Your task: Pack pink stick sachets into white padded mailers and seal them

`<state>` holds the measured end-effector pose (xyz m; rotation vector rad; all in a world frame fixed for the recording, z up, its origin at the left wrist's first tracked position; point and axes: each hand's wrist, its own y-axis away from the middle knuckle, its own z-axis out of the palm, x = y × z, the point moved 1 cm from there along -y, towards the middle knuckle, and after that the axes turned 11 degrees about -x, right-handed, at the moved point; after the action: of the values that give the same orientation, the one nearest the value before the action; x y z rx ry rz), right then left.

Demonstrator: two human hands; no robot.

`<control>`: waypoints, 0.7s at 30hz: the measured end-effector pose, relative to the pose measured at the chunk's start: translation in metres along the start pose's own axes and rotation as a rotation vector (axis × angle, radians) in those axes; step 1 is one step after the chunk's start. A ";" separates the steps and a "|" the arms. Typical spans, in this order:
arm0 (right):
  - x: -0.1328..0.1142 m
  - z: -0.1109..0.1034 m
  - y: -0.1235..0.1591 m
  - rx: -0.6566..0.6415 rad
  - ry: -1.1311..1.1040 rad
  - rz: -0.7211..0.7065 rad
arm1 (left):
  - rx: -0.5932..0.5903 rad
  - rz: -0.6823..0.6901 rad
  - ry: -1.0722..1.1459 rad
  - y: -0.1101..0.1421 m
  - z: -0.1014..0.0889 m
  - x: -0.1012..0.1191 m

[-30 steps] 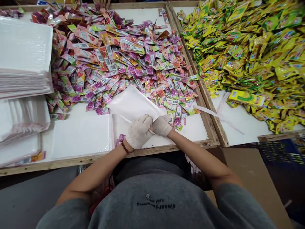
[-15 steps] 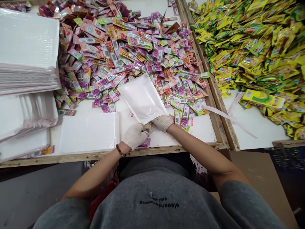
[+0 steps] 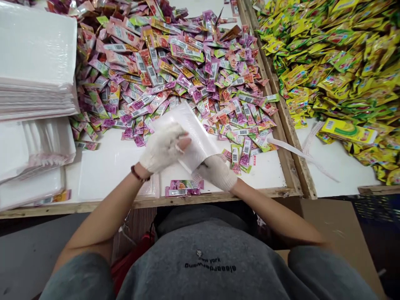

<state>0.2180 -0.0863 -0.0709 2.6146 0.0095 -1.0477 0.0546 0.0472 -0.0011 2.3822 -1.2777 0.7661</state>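
A white padded mailer (image 3: 199, 132) lies slanted in front of me, its near end lifted. My right hand (image 3: 218, 171), in a knitted work glove, is closed on the mailer's near edge, its fingertips partly hidden there. My left hand (image 3: 164, 146), also gloved, is over the mailer's left side. Motion blurs its fingers, so I cannot tell whether it grips anything. Below the mailer, close to the table's front edge, lie several pink and green sachets (image 3: 183, 188). A flat white mailer (image 3: 103, 173) rests to the left, beneath my left forearm's side of the table.
Behind the mailer spreads a heap of pink and purple sachets (image 3: 150, 75). Stacked white mailers (image 3: 36, 54) stand at the left. A wooden divider (image 3: 283, 108) separates yellow packets (image 3: 340, 62) on the right. A pale strip (image 3: 292, 148) crosses the divider.
My left hand has moved up from the sachets by the front edge onto the mailer, uncovering them. My right hand has shifted slightly nearer, and the mailer's near end has come down with it.
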 end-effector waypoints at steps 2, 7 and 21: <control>0.007 0.003 0.019 -0.012 0.104 -0.016 | 0.057 0.059 -0.149 -0.023 -0.001 -0.019; 0.003 0.013 0.027 -0.045 0.386 0.015 | -0.110 0.032 -0.368 -0.063 0.024 -0.048; 0.054 0.036 0.006 0.064 0.689 -0.404 | -0.105 0.075 -0.563 -0.037 0.053 -0.049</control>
<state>0.2340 -0.1091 -0.1296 2.9626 0.6899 -0.1912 0.0791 0.0718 -0.0743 2.5649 -1.5694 0.0259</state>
